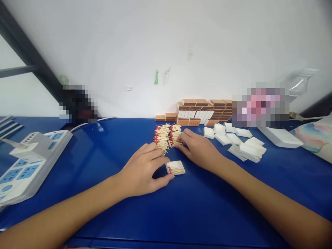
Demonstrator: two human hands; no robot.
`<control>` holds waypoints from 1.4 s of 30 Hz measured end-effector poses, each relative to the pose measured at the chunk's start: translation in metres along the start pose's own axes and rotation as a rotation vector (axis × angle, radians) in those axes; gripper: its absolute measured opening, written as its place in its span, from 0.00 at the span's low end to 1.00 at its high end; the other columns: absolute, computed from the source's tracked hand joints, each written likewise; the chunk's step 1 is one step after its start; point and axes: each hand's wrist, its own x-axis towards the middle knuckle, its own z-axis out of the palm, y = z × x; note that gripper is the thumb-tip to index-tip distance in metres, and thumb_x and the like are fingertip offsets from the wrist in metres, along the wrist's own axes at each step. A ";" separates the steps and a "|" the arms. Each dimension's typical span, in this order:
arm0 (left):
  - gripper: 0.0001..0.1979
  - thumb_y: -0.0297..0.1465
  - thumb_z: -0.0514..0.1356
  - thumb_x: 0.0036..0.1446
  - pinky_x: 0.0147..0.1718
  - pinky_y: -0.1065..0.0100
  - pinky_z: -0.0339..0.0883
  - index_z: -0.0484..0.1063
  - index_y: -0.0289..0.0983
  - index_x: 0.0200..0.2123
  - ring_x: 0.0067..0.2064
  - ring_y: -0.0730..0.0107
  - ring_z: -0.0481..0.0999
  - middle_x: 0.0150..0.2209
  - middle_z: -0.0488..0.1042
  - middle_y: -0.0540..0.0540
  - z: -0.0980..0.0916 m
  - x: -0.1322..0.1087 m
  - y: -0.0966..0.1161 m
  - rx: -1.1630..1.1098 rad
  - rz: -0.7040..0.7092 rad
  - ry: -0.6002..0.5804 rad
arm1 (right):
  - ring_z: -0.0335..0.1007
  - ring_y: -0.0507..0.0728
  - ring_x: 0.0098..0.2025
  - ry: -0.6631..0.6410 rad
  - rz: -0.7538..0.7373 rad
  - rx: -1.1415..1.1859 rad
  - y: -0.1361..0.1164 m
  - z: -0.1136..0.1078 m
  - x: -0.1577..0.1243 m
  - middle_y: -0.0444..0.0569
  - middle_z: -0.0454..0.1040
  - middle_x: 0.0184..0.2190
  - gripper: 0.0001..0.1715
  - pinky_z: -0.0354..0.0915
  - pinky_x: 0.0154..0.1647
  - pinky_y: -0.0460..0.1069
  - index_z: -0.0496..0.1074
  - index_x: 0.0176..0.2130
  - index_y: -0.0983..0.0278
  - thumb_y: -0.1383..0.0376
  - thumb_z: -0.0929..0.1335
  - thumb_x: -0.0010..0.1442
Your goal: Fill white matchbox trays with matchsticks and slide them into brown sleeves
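Observation:
A small white matchbox tray (181,165) lies on the blue table, partly filled with red-tipped matches (176,170). My left hand (146,169) grips its left end between thumb and fingers. Beyond the tray, loose matches form two side-by-side heaps, the left match heap (162,136) being the larger. At the near right edge of the right match heap (175,131), my right hand (193,145) has thumb and fingertips closed on some matches; how many is hidden by the fingers.
Several empty white trays (233,138) lie scattered on the right. Brown matchboxes (220,112) are stacked against the wall. A white power strip (38,169) with a plugged-in adapter sits at left, and a white rectangular block (281,137) at far right.

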 end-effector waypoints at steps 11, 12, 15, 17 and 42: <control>0.14 0.42 0.64 0.66 0.39 0.58 0.62 0.79 0.36 0.45 0.40 0.60 0.70 0.36 0.77 0.45 0.001 -0.001 -0.001 0.004 0.008 0.009 | 0.70 0.58 0.34 -0.025 0.002 0.004 0.003 -0.005 0.000 0.51 0.72 0.41 0.08 0.62 0.33 0.52 0.70 0.41 0.62 0.61 0.65 0.73; 0.15 0.42 0.64 0.66 0.40 0.58 0.62 0.79 0.36 0.45 0.40 0.60 0.70 0.36 0.77 0.45 0.001 -0.001 -0.001 0.003 0.010 0.011 | 0.70 0.58 0.34 -0.028 -0.002 0.005 0.003 -0.005 0.000 0.51 0.72 0.41 0.08 0.62 0.33 0.52 0.70 0.41 0.62 0.61 0.65 0.73; 0.15 0.42 0.64 0.66 0.40 0.58 0.62 0.79 0.36 0.44 0.40 0.60 0.70 0.36 0.77 0.45 0.001 -0.001 -0.002 -0.001 0.005 0.002 | 0.71 0.58 0.35 -0.036 -0.023 0.007 0.003 -0.007 0.000 0.51 0.72 0.40 0.09 0.63 0.34 0.52 0.71 0.40 0.62 0.62 0.65 0.73; 0.14 0.41 0.64 0.66 0.40 0.58 0.62 0.79 0.36 0.44 0.41 0.60 0.70 0.36 0.78 0.45 0.001 -0.001 -0.002 -0.003 -0.001 -0.002 | 0.71 0.58 0.35 -0.043 -0.024 0.003 0.004 -0.008 0.000 0.51 0.72 0.40 0.09 0.64 0.34 0.52 0.71 0.40 0.63 0.62 0.65 0.73; 0.15 0.42 0.64 0.66 0.42 0.57 0.64 0.80 0.37 0.45 0.41 0.59 0.71 0.37 0.78 0.44 0.001 -0.001 -0.006 0.005 -0.031 0.001 | 0.73 0.58 0.35 -0.180 0.015 -0.145 0.018 -0.010 -0.001 0.53 0.72 0.42 0.11 0.62 0.33 0.51 0.71 0.43 0.65 0.62 0.63 0.75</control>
